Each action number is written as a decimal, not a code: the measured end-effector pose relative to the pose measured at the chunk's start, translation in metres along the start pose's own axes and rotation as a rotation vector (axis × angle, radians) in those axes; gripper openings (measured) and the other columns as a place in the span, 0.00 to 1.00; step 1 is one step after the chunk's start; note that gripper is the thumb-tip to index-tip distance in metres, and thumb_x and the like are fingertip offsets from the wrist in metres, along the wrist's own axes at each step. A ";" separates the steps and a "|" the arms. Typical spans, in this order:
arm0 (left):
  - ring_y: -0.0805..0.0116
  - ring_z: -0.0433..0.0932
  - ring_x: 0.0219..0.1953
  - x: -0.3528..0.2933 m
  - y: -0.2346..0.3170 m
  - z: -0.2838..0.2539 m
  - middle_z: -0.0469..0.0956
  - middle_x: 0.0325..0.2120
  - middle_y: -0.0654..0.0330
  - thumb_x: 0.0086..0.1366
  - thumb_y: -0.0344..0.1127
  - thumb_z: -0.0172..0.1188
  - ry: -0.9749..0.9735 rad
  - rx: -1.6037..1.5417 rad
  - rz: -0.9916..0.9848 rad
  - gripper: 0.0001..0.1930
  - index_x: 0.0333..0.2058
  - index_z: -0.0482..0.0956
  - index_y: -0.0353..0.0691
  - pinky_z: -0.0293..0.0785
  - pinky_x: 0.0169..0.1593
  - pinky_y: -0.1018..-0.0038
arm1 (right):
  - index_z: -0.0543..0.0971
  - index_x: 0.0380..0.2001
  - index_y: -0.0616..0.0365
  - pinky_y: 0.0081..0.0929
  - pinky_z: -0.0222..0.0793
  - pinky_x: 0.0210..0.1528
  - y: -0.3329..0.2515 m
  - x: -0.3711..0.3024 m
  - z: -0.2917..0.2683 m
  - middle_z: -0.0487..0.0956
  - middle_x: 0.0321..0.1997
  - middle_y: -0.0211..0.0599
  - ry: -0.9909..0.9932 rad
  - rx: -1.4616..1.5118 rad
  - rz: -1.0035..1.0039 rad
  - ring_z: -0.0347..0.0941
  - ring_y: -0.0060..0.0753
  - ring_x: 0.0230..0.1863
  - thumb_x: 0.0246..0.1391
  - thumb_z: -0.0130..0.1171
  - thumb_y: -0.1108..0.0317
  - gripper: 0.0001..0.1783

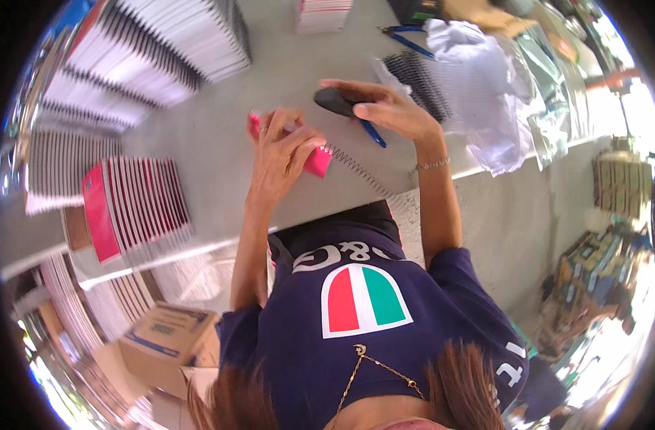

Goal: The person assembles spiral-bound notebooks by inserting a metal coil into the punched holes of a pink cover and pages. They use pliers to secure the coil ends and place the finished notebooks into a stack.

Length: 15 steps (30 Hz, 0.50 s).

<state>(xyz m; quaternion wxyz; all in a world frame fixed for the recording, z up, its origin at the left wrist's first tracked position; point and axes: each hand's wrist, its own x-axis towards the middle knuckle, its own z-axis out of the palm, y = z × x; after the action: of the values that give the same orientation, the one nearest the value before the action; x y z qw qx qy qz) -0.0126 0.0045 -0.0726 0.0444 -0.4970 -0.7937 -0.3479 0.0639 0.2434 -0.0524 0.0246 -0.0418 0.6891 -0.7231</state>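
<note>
- The left hand (281,154) has its fingers (299,140) curled together over a small pink-covered notebook (317,161), pressing it against the pale grey worktop (220,129).
- A silver wire spiral coil (356,170) runs out from the notebook's right edge, toward the worktop's near rim.
- The right hand (388,107) has its fingers (352,87) clamped on a dark, rounded black tool (335,102), held just above and right of the notebook; a blue pen-like handle (374,134) shows beneath the palm.
- A thin bracelet (429,165) sits on the right wrist.
- Fanned stacks of white spiral-bound notebooks (148,50) fill the worktop's far left; a nearer row with a red cover (137,204) lies by the left edge.
- Crumpled white and clear plastic bags (485,86) lie to the right, with blue-handled pliers (406,36) beyond them.
- A brown cardboard box with a blue-edged label (166,333) stands on the floor at lower left.
</note>
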 end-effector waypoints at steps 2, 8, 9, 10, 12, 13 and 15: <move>0.54 0.64 0.52 0.023 0.005 0.013 0.66 0.49 0.59 0.52 0.51 0.69 0.198 -0.074 -0.113 0.17 0.39 0.83 0.53 0.58 0.57 0.57 | 0.69 0.63 0.64 0.21 0.68 0.52 0.006 0.004 -0.020 0.73 0.60 0.42 0.008 -0.056 0.037 0.70 0.29 0.57 0.53 0.64 0.44 0.42; 0.49 0.60 0.58 0.015 0.000 0.000 0.60 0.55 0.55 0.39 0.50 0.78 0.249 0.025 -0.209 0.27 0.38 0.81 0.49 0.65 0.54 0.57 | 0.74 0.59 0.63 0.27 0.65 0.59 0.015 -0.006 -0.022 0.72 0.62 0.44 -0.289 0.144 -0.074 0.69 0.33 0.58 0.43 0.66 0.32 0.50; 0.49 0.61 0.58 0.011 -0.002 0.002 0.61 0.54 0.55 0.38 0.49 0.80 0.241 0.010 -0.253 0.27 0.37 0.80 0.47 0.66 0.53 0.57 | 0.75 0.58 0.63 0.27 0.65 0.59 0.010 -0.003 -0.021 0.72 0.61 0.44 -0.372 0.024 -0.092 0.69 0.33 0.58 0.43 0.67 0.33 0.49; 0.50 0.62 0.58 0.009 -0.006 0.003 0.61 0.54 0.55 0.38 0.46 0.80 0.232 -0.028 -0.256 0.27 0.37 0.79 0.46 0.67 0.53 0.57 | 0.76 0.57 0.62 0.26 0.65 0.59 -0.005 -0.005 -0.008 0.74 0.58 0.41 -0.254 -0.034 0.040 0.70 0.31 0.56 0.44 0.70 0.41 0.43; 0.51 0.64 0.57 0.006 -0.012 0.006 0.62 0.54 0.54 0.37 0.41 0.80 0.212 -0.104 -0.261 0.27 0.36 0.78 0.44 0.67 0.54 0.59 | 0.77 0.56 0.61 0.26 0.65 0.59 0.001 -0.008 -0.005 0.75 0.57 0.40 -0.156 0.087 0.093 0.71 0.30 0.55 0.46 0.71 0.47 0.39; 0.51 0.65 0.55 0.006 -0.014 0.005 0.62 0.53 0.54 0.37 0.41 0.81 0.207 -0.113 -0.254 0.26 0.36 0.77 0.44 0.68 0.54 0.60 | 0.77 0.56 0.61 0.25 0.65 0.60 0.000 -0.008 -0.004 0.75 0.56 0.39 -0.103 0.143 0.115 0.71 0.30 0.55 0.47 0.72 0.49 0.37; 0.53 0.66 0.53 0.006 -0.016 0.005 0.63 0.51 0.54 0.37 0.39 0.81 0.198 -0.131 -0.240 0.26 0.34 0.77 0.43 0.69 0.53 0.60 | 0.75 0.57 0.64 0.25 0.64 0.61 -0.008 -0.008 0.002 0.76 0.56 0.39 -0.089 -0.046 0.127 0.71 0.28 0.57 0.44 0.69 0.40 0.45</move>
<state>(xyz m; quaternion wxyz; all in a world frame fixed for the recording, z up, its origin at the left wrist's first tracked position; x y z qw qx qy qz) -0.0271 0.0077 -0.0819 0.0480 -0.3640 -0.8148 -0.4487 0.0726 0.2429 -0.0449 0.1000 -0.0310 0.7052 -0.7013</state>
